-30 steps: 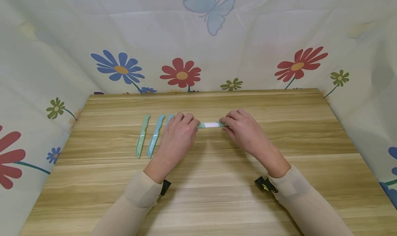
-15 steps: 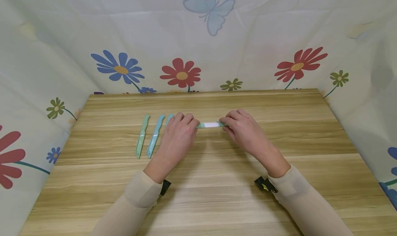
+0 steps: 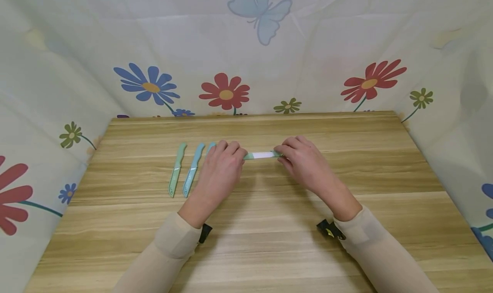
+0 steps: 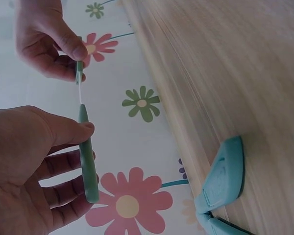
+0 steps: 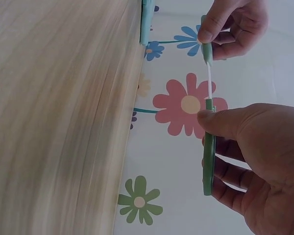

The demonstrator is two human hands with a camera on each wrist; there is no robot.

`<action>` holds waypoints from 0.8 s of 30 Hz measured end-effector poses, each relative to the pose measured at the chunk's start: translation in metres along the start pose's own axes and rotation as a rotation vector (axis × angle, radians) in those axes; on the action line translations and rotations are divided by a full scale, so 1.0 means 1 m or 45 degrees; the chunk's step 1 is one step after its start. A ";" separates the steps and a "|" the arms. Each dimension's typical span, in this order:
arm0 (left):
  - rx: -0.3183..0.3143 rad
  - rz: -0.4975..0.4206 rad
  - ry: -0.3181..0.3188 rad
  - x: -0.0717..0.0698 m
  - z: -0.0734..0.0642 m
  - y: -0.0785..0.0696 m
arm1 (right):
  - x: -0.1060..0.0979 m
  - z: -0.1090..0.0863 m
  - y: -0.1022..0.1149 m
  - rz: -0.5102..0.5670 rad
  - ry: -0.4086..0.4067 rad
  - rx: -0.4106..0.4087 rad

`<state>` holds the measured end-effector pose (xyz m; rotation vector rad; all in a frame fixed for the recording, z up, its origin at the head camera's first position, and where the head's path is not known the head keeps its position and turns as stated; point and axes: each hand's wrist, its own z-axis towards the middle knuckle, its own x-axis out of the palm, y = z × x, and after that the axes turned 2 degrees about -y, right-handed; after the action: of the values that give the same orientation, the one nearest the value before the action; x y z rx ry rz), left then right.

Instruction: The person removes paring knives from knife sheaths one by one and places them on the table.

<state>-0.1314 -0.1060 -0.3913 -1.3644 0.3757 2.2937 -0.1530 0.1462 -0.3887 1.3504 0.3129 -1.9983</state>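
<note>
Both hands hold one green knife above the table, its white blade (image 3: 263,155) bare between them. My left hand (image 3: 222,167) pinches the green handle (image 4: 88,161) between thumb and fingers. At the other end, my right hand (image 3: 306,162) grips the green sheath (image 5: 208,156), whose mouth still covers the blade's tip. On the table left of my left hand lie a sheathed green knife (image 3: 177,170) and a sheathed blue knife (image 3: 193,170). Another blue knife (image 3: 211,146) is mostly hidden behind the left hand.
The wooden table (image 3: 262,250) reaches back to a white curtain (image 3: 308,49) printed with flowers and a butterfly. Similar curtain hangs along both sides. Small black devices (image 3: 330,229) are worn at the wrists.
Slightly more white blade shows between the hands, which have drawn a little apart, the right one shifting right. The knives on the table lie as before.
</note>
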 end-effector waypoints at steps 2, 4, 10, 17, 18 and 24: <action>-0.002 0.001 0.003 -0.001 0.000 0.000 | -0.001 0.000 0.000 -0.001 -0.001 0.004; -0.003 0.004 0.006 -0.001 0.000 0.000 | -0.001 -0.001 -0.001 0.000 0.000 0.009; -0.018 0.013 0.016 -0.003 0.000 0.000 | -0.004 -0.001 -0.001 -0.003 0.012 0.027; -0.034 0.006 0.018 -0.003 0.000 0.001 | -0.007 -0.002 -0.003 -0.009 0.015 0.044; -0.040 0.001 0.020 -0.003 0.000 0.001 | -0.007 -0.002 -0.003 -0.007 0.014 0.044; -0.076 -0.021 0.034 -0.004 0.000 0.002 | -0.008 -0.001 -0.005 -0.011 0.018 0.060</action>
<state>-0.1313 -0.1084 -0.3879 -1.4232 0.3059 2.2919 -0.1540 0.1537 -0.3832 1.3954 0.2804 -2.0150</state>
